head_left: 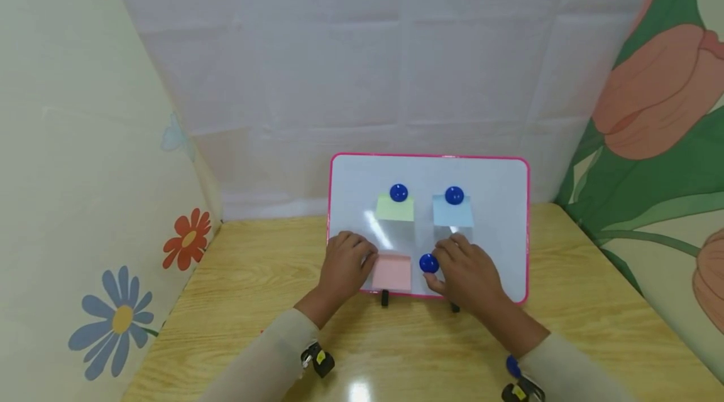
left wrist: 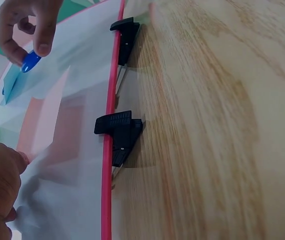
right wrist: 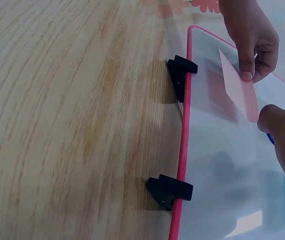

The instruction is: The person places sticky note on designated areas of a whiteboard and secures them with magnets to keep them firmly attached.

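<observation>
A whiteboard (head_left: 498, 232) with a pink frame leans on black clip feet. My left hand (head_left: 346, 267) is at the upper left corner of a pink sticky note (head_left: 392, 272), thumb and curled fingers pinching its edge. In the left wrist view the lower part of the note (left wrist: 52, 112) stands out from the board. My right hand (head_left: 469, 270) pinches a round blue magnet (head_left: 428, 263) between thumb and fingers, just right of the pink note. In the right wrist view the magnet (right wrist: 270, 139) is mostly hidden behind the right thumb.
Higher on the board, blue magnets hold a green sticky note (head_left: 394, 208) and a light blue one (head_left: 452, 212). A black foot (head_left: 385, 298) grips the lower edge. Another blue thing (head_left: 513, 365) lies beside the right sleeve on the wooden table (head_left: 271, 264).
</observation>
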The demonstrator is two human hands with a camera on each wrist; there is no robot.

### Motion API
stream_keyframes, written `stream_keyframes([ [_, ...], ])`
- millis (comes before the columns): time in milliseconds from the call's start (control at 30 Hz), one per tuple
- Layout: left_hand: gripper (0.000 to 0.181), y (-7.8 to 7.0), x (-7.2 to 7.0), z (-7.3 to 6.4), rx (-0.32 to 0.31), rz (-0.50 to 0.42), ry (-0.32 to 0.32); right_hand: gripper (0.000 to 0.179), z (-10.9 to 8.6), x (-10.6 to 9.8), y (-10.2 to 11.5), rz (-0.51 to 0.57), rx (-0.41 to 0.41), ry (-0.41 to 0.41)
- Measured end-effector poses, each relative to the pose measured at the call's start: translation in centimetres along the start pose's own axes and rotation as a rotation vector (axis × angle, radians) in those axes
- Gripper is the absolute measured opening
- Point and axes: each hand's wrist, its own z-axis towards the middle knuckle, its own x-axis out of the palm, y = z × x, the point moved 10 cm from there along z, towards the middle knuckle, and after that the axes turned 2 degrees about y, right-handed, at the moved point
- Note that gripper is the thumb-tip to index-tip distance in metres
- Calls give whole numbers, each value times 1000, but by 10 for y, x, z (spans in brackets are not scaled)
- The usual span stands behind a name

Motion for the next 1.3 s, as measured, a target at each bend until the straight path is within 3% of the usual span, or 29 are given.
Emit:
stream_keyframes([
  [333, 8, 1, 0, 4, -8, 7, 3, 55, 13, 4, 8, 12, -18, -25],
  [667, 8, 0, 0, 7, 12, 5, -34, 55, 21, 11, 17, -2, -50, -52],
  [1067, 7, 3, 8, 10, -26, 34, -3, 54, 32, 19, 25, 0, -73, -79],
  [1300, 5, -1, 4, 11, -4, 31, -37, 51, 39, 22, 30, 10, -82, -112],
])
